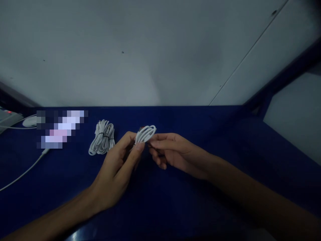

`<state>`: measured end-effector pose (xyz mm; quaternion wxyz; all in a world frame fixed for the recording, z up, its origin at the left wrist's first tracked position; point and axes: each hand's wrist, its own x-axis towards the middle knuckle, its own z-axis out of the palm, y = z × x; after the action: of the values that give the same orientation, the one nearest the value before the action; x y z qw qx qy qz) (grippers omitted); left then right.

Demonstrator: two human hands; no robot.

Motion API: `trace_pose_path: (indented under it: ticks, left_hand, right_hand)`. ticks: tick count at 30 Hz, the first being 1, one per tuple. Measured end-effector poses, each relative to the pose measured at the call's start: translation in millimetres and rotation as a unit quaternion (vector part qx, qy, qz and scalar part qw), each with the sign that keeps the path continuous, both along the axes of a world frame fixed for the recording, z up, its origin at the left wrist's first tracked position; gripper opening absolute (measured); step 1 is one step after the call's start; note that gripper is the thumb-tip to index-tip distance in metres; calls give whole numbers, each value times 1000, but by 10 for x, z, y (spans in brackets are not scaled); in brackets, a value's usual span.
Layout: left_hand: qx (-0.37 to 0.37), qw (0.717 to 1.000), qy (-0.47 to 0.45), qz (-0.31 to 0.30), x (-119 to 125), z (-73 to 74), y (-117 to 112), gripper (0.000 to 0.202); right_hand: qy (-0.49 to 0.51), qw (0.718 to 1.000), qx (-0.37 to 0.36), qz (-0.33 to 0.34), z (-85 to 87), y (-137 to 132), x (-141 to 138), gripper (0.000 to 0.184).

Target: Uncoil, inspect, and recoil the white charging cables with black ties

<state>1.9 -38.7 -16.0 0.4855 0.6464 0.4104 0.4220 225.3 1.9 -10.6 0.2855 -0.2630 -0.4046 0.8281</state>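
Note:
A small coil of white cable (146,133) is held just above the dark blue table (205,127), near its middle. My left hand (119,167) grips the coil from below, thumb and fingers closed round it. From the right, my right hand (173,150) pinches the same coil, and a thin dark tie seems to sit between its fingers. To the left lies a second bundle of white cable (102,138), bound with a dark tie and touched by neither hand.
A loose white cable (23,174) runs across the table's left side toward a blurred patch. A white power strip (7,117) and a pale rounded object (29,121) sit at the far left edge. A white wall rises behind the table.

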Motion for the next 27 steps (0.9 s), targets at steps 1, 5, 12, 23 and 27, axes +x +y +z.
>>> trace_pose_path:
  ticks: [1, 5, 12, 23, 27]
  left_hand:
    - [4, 1000, 9, -1, 1, 3, 0, 18]
    - [11, 1000, 28, 2, 24, 14, 7, 19]
    - [-17, 999, 26, -10, 27, 23, 12, 19]
    - [7, 1000, 21, -5, 44, 55, 47, 18]
    - [2, 1000, -2, 0, 63, 79, 52, 26]
  right_hand:
    - [-1, 1000, -1, 0, -5, -1, -1, 19]
    - [-10, 1000, 10, -2, -20, -2, -5, 16]
    - [-36, 999, 34, -13, -3, -19, -24, 17]
    - [-94, 986, 128, -52, -46, -9, -53, 21]
    - [-130, 970, 173, -108, -11, -22, -54, 19]
